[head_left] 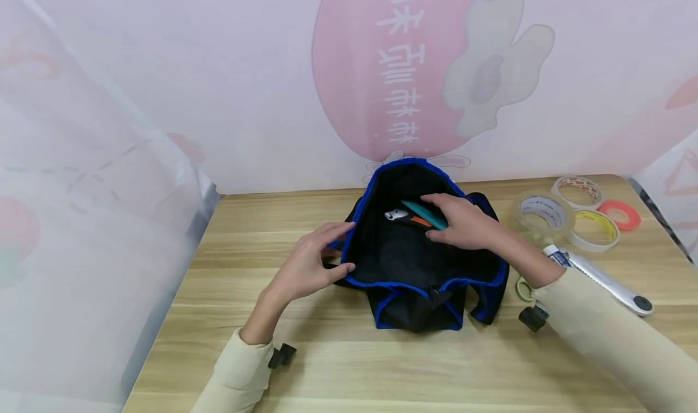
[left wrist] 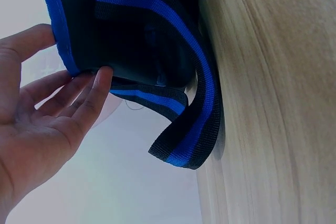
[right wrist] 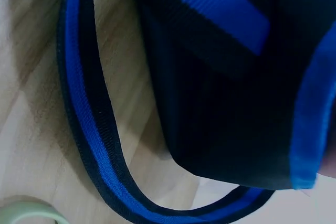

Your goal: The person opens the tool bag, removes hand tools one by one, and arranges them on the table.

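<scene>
A black bag with blue trim (head_left: 400, 258) stands on the table with its mouth wide. My left hand (head_left: 311, 258) holds its left rim, thumb at the inner side and other fingers outside; the left wrist view shows this left hand (left wrist: 58, 103) at the blue edge. Inside the mouth, my right hand (head_left: 463, 222) has thumb and fingers around a flat teal tool (head_left: 422, 213). Beside that lies a black and orange tool with a silver head (head_left: 400, 215), close to the right thumb. In the right wrist view the bag (right wrist: 220, 124) hides nearly all of the hand.
Right of the bag lie several tape rolls, among them a clear one (head_left: 564, 225) and a red one (head_left: 629, 216). A silver utility knife (head_left: 605, 283) and a small green ring (head_left: 523, 289) are near the right sleeve. Striped straps (left wrist: 202, 103) loop out from the bag.
</scene>
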`<state>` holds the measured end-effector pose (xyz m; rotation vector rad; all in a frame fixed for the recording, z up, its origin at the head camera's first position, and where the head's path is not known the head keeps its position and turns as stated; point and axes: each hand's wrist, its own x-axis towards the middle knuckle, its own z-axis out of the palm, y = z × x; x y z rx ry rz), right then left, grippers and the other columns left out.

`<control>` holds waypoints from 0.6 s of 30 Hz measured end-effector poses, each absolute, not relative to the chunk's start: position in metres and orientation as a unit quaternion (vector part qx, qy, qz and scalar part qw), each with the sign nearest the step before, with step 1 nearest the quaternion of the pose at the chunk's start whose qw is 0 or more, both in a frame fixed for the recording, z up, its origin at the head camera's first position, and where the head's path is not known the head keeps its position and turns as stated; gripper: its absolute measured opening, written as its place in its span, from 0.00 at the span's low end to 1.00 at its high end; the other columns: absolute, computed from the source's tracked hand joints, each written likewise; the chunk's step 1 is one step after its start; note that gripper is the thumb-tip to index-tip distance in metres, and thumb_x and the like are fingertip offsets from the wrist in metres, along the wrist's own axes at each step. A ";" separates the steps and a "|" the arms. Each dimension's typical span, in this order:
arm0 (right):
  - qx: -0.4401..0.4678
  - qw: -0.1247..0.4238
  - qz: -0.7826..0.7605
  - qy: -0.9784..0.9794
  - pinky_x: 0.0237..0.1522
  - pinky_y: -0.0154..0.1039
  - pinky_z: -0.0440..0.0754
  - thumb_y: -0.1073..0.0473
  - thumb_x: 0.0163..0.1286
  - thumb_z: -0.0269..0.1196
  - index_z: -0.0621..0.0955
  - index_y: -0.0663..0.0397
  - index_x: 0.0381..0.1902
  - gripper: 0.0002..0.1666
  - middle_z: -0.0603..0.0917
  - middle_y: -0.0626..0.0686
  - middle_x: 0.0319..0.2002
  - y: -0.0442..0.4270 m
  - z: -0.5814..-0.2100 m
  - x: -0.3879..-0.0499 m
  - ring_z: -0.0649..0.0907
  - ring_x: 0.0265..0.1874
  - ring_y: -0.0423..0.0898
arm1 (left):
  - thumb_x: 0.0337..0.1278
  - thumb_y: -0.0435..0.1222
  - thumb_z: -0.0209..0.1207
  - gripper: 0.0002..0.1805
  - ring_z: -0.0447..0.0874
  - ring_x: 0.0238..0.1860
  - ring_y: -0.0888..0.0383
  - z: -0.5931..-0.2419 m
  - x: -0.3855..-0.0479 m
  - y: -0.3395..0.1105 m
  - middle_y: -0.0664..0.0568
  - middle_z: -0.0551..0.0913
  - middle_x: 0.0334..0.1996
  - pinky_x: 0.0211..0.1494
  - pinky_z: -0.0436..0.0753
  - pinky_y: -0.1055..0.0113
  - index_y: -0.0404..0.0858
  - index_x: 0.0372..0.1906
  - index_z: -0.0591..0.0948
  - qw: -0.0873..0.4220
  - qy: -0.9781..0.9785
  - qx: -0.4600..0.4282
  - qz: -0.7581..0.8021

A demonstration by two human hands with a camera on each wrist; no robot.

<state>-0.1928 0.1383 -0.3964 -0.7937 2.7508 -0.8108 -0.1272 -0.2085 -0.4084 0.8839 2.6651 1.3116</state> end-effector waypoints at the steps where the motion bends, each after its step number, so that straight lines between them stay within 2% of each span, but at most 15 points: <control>1: -0.265 0.085 -0.271 0.922 0.65 0.61 0.81 0.56 0.72 0.71 0.66 0.65 0.81 0.46 0.73 0.68 0.77 0.137 -0.399 -0.195 0.80 0.66 0.63 | 0.60 0.28 0.75 0.41 0.87 0.61 0.37 -0.409 -0.127 -0.208 0.40 0.77 0.73 0.56 0.92 0.48 0.34 0.78 0.73 0.020 0.860 0.287 0.422; 5: -0.261 0.094 -0.270 0.922 0.65 0.60 0.80 0.55 0.72 0.72 0.66 0.66 0.81 0.47 0.73 0.69 0.76 0.134 -0.409 -0.205 0.80 0.63 0.62 | 0.59 0.28 0.75 0.41 0.87 0.60 0.37 -0.409 -0.127 -0.209 0.38 0.77 0.72 0.56 0.93 0.47 0.33 0.78 0.73 0.016 0.857 0.294 0.423; 11: -0.242 0.114 -0.269 0.925 0.58 0.55 0.80 0.53 0.74 0.71 0.65 0.66 0.81 0.47 0.75 0.70 0.74 0.131 -0.417 -0.213 0.80 0.55 0.58 | 0.58 0.27 0.75 0.42 0.87 0.60 0.40 -0.409 -0.127 -0.208 0.39 0.77 0.73 0.56 0.93 0.48 0.33 0.78 0.73 0.019 0.855 0.293 0.427; 14: -0.238 0.125 -0.271 0.924 0.49 0.48 0.79 0.53 0.75 0.70 0.65 0.67 0.81 0.46 0.79 0.68 0.67 0.129 -0.419 -0.216 0.80 0.45 0.54 | 0.58 0.27 0.75 0.42 0.87 0.60 0.39 -0.409 -0.127 -0.208 0.39 0.77 0.73 0.56 0.92 0.46 0.32 0.78 0.73 0.019 0.854 0.293 0.429; 18: -0.232 0.136 -0.270 0.924 0.38 0.41 0.75 0.55 0.78 0.66 0.65 0.69 0.80 0.41 0.84 0.64 0.53 0.126 -0.420 -0.219 0.79 0.33 0.48 | 0.59 0.27 0.75 0.41 0.87 0.61 0.39 -0.408 -0.127 -0.209 0.38 0.77 0.73 0.56 0.92 0.46 0.33 0.78 0.73 0.017 0.855 0.294 0.427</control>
